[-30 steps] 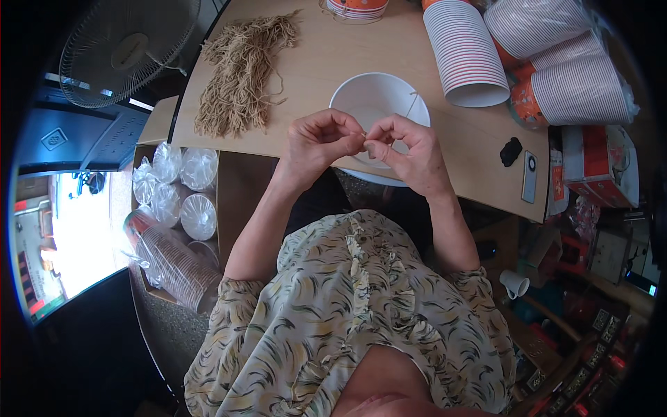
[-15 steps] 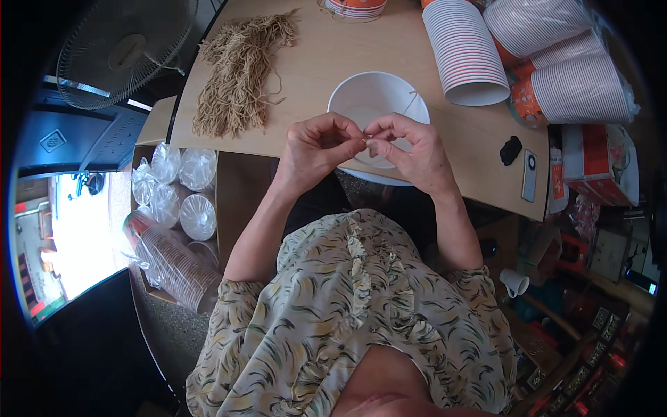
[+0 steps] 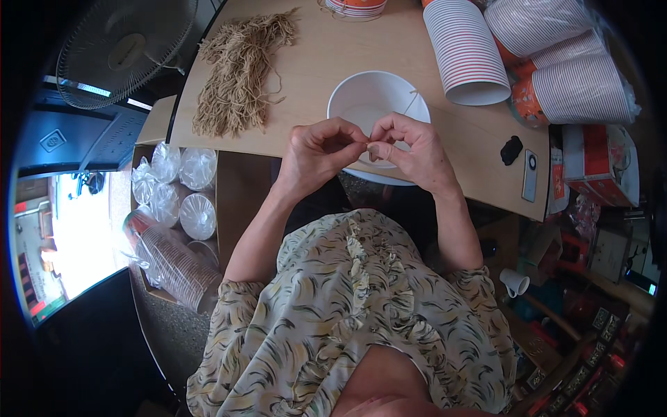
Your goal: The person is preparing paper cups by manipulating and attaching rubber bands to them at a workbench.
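Note:
Both hands meet in a fingertip pinch over the near rim of a white paper bucket [image 3: 379, 87]. My left hand [image 3: 316, 153] is closed, thumb against forefinger. My right hand [image 3: 420, 153], closed too, touches the left fingertips with its own. Between them is the tiny end of what looks like tan string, mostly covered by the fingers. A strand of the same string [image 3: 413, 101] crosses the bucket's right rim and runs down toward my right hand. At the left of the table lies a loose bundle of cut tan strings [image 3: 240, 76].
Stacked paper buckets [image 3: 465, 52] lie on their side at the right, beside plastic-wrapped stacks [image 3: 583, 90]. A black lump [image 3: 511, 150] and a slim silver remote-like device [image 3: 529, 177] rest near the right edge. Left of the table stand a carton of wrapped cups [image 3: 198, 215] and a fan [image 3: 128, 52].
The fingertips have shifted slightly while still pinched together, with the left thumb and forefinger pressing nearer the right thumb. The bucket and string bundle stay in place.

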The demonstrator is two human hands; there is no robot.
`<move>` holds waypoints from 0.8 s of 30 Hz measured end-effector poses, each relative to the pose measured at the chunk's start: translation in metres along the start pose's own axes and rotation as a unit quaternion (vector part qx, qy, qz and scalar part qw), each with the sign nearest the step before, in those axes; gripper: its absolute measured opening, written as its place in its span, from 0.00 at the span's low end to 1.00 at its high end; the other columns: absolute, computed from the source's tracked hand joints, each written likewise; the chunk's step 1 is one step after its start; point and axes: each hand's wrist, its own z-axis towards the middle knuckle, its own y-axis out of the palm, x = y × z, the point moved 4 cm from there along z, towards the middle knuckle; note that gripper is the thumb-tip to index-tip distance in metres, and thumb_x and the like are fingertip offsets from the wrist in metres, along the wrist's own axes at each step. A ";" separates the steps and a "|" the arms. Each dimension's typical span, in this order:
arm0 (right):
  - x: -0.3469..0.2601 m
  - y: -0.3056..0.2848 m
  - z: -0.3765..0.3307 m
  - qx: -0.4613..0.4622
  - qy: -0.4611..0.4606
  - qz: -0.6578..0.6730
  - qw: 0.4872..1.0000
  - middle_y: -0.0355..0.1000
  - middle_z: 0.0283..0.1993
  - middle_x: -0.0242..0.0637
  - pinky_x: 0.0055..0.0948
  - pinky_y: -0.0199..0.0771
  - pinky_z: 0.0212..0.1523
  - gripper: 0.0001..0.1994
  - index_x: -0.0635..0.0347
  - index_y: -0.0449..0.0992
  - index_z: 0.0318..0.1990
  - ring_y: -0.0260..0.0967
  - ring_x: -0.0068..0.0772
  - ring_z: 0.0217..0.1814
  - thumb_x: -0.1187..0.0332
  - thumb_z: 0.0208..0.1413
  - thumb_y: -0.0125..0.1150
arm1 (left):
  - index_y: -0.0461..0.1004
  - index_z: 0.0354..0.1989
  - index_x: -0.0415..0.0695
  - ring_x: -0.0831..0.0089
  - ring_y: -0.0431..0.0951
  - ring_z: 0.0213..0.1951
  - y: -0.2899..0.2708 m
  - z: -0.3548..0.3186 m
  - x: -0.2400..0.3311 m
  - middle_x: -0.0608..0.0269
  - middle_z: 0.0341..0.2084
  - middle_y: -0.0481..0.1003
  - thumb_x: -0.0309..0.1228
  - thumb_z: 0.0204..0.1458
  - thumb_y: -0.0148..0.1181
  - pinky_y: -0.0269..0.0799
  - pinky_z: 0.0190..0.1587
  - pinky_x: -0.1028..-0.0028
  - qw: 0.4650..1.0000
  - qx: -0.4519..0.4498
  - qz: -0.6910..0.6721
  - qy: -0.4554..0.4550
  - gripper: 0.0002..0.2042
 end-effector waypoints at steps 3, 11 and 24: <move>0.002 -0.001 0.000 -0.008 -0.004 0.023 1.000 0.75 0.33 0.31 0.22 0.77 0.42 0.05 0.67 0.74 0.39 0.75 0.19 0.38 0.78 0.59 0.65 | 0.79 0.38 0.35 0.82 0.81 0.37 0.000 0.001 -0.006 0.66 0.33 0.81 0.18 0.56 0.66 0.79 0.42 0.80 0.999 -0.006 -0.046 -0.003 0.03; -0.003 -0.006 -0.002 0.013 -0.031 0.065 0.997 0.78 0.36 0.34 0.24 0.78 0.43 0.06 0.69 0.77 0.44 0.76 0.21 0.38 0.78 0.61 0.62 | 0.79 0.38 0.35 0.81 0.81 0.39 -0.001 0.003 -0.008 0.65 0.34 0.82 0.19 0.56 0.66 0.79 0.46 0.79 0.995 -0.015 -0.094 -0.009 0.04; -0.004 -0.004 -0.002 -0.006 -0.071 -0.019 0.997 0.77 0.33 0.32 0.24 0.76 0.42 0.03 0.67 0.75 0.39 0.75 0.20 0.37 0.77 0.61 0.62 | 0.79 0.37 0.35 0.82 0.81 0.38 0.000 0.003 -0.008 0.65 0.33 0.81 0.19 0.56 0.66 0.78 0.44 0.79 0.996 -0.024 -0.085 -0.025 0.03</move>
